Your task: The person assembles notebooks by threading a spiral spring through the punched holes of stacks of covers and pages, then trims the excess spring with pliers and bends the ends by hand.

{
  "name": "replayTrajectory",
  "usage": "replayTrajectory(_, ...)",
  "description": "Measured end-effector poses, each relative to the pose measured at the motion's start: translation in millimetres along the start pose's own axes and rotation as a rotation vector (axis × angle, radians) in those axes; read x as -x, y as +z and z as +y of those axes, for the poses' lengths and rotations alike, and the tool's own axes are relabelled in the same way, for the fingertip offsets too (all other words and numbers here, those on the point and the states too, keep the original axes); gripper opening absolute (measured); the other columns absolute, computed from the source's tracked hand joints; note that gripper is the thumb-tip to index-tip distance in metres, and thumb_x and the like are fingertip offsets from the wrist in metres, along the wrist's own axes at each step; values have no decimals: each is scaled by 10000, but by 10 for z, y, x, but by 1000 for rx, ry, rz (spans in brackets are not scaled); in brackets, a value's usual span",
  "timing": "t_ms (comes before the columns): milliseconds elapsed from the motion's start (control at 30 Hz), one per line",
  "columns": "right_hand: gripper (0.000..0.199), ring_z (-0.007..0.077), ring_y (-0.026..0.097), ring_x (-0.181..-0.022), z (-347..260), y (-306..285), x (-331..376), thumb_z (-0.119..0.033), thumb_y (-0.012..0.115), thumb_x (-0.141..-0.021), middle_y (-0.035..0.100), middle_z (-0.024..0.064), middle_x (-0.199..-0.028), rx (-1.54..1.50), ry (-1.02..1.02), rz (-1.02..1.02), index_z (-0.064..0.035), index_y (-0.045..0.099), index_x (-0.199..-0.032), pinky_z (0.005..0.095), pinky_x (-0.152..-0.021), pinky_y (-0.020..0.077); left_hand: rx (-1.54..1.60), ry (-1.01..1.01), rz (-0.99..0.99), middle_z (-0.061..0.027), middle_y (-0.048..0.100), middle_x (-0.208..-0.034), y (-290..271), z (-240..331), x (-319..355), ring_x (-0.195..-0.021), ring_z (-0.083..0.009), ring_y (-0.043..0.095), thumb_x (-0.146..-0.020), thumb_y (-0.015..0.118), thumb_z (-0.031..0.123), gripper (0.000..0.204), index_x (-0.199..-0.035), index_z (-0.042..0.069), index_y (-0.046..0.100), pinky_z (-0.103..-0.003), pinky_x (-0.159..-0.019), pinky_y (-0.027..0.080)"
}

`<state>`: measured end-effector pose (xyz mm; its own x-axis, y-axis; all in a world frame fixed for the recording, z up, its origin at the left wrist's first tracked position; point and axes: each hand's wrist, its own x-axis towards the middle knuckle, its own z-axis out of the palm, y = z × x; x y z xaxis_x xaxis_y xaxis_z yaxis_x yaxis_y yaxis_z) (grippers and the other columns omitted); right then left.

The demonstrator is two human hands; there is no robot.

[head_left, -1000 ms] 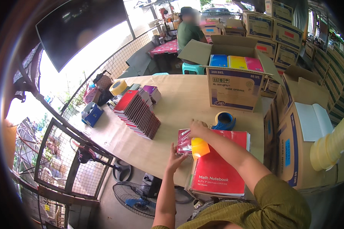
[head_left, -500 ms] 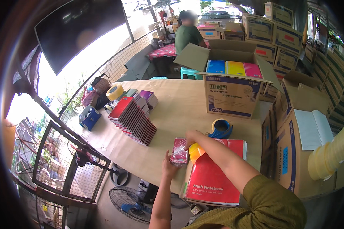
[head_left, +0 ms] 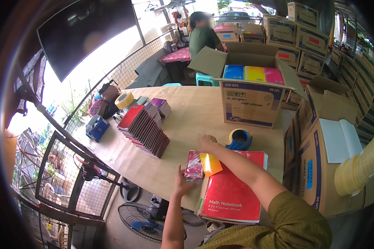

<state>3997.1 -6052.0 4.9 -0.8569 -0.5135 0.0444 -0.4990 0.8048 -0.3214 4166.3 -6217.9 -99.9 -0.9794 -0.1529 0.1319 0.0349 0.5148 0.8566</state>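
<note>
A small pack of dark red notebooks point(head_left: 194, 164) in clear, shiny plastic lies on the table in front of me. My left hand point(head_left: 183, 184) is at its near left corner, fingers stretched up along the side and thumb toward the plastic. Just beyond the pack's far edge is my right hand point(head_left: 206, 143), its forearm crossing over the large red spiral notebooks point(head_left: 232, 195); its fingers are too small and blurred to make out. A small yellow-orange notebook point(head_left: 212, 165) lies between the pack and the large notebooks, partly over their corner.
A blue tape dispenser point(head_left: 239, 140) stands beyond my right forearm. Leaning stacks of small red notebooks point(head_left: 143, 130) are at left, near a yellow tape roll point(head_left: 124, 100) and blue box point(head_left: 97, 128). An open carton point(head_left: 249, 103) of notebooks stands at the far right. A person point(head_left: 203, 37) sits behind.
My right hand has moved away from the pack and yellow notebook, to just beyond the pack's far edge. The yellow notebook now shows more fully. My left hand has barely moved.
</note>
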Motion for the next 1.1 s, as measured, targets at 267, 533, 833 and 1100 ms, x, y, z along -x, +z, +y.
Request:
replayTrajectory(267, 312, 156, 556, -497, -231, -681, 1409, -316, 754, -759, 574, 55, -585, -787, -189, 537, -36, 619, -740, 283, -461, 412, 548, -43, -120, -138, 421, -1346, -141, 1456, 657, -1254, -267, 406, -731, 765, 326, 862, -1376, -5, 298, -397, -1006, 363)
replayTrajectory(533, 193, 135, 475, -406, -238, -844, 2567, -45, 678, -796, 519, 52, -544, -948, -498, 859, -56, 540, -662, 270, -372, 335, 1504, -422, -671, -160, 430, -1344, 174, 2088, 1414, -1198, -289, 467, -876, 418, 614, 814, -1428, 51, 216, -440, -974, 416)
replayTrajectory(833, 105, 186, 514, -454, -112, -834, 2995, -44, 663, -781, 536, 86, -589, -1124, -653, 722, -25, 579, -719, 296, -384, 367, 1439, -668, -426, -132, 630, -1046, 474, 1887, 1830, -898, -216, 637, -865, 596, 24, 308, -1160, 0, 510, -317, -799, 523)
replayTrajectory(1100, 232, 221, 591, -899, 329, -948, 3275, -218, 655, -838, 630, 92, -974, -667, -481, 84, -47, 624, -992, 336, -830, 410, 550, -272, 62, -76, 659, -851, 431, 2186, 2018, -706, -99, 605, -742, 660, -99, 205, -939, -41, 647, -209, -624, 482)
